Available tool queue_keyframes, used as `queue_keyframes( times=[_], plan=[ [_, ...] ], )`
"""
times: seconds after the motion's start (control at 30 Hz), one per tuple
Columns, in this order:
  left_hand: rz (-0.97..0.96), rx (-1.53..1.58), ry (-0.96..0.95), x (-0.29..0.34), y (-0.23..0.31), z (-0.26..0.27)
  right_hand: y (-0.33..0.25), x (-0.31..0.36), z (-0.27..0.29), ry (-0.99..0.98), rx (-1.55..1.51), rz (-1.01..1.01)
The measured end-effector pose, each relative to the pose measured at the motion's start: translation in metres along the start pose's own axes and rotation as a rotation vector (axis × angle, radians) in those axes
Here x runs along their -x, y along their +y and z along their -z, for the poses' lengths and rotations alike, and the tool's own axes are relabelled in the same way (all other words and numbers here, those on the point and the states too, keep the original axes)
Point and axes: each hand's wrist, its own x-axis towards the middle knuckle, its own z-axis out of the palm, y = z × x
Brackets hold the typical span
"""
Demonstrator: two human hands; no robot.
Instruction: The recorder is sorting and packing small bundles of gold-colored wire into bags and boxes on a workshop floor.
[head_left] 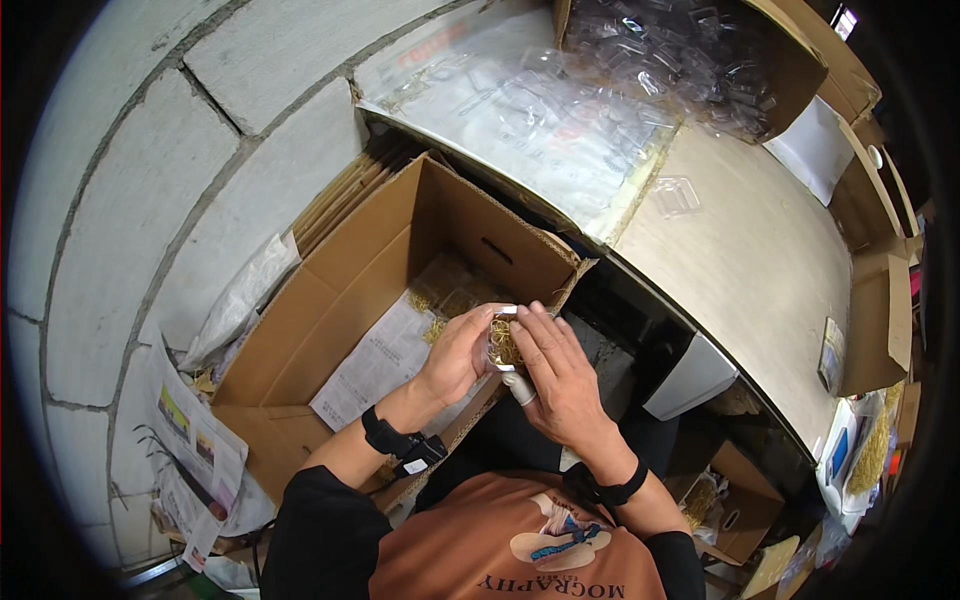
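A small clear plastic box filled with thin gold-coloured wire pieces is between my two hands, above the edge of a cardboard carton. My left hand grips its left side. On the other side, my right hand presses against the box, its fingers extended over the edge and the thumb below. White wrapping covers some of my fingertips. Under my hands stands the open carton, with a printed sheet, small gold-coloured clumps and clear plastic boxes inside.
To the right is a table with one clear plastic case on it. A large carton at the back holds many clear cases. A block wall stands left. Another carton sits low at the right.
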Motion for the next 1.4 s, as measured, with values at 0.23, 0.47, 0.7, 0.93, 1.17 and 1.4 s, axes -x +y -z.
queue_keyframes(
  times=[0.23, 0.47, 0.7, 0.93, 1.17, 1.4],
  plan=[
    [-0.023, -0.054, 0.045, -0.002, 0.001, -0.001, 0.0, 0.004, -0.006, -0.063, 0.036, 0.026],
    [0.0, -0.182, 0.157, -0.003, 0.001, 0.004, -0.001, 0.004, -0.001, 0.025, -0.086, 0.02],
    [0.043, -0.058, 0.12, 0.0, 0.01, 0.01, 0.01, 0.009, 0.015, 0.117, -0.047, -0.065],
    [0.035, -0.16, 0.27, -0.004, 0.01, 0.025, 0.01, 0.023, 0.013, 0.024, -0.075, -0.041],
    [-0.133, -0.07, 0.296, -0.007, 0.017, 0.093, 0.015, 0.067, 0.042, 0.04, -0.017, -0.31],
    [0.098, -0.087, 0.74, 0.004, -0.036, 0.205, 0.018, 0.138, 0.072, 0.067, 0.018, -0.627]
  ],
)
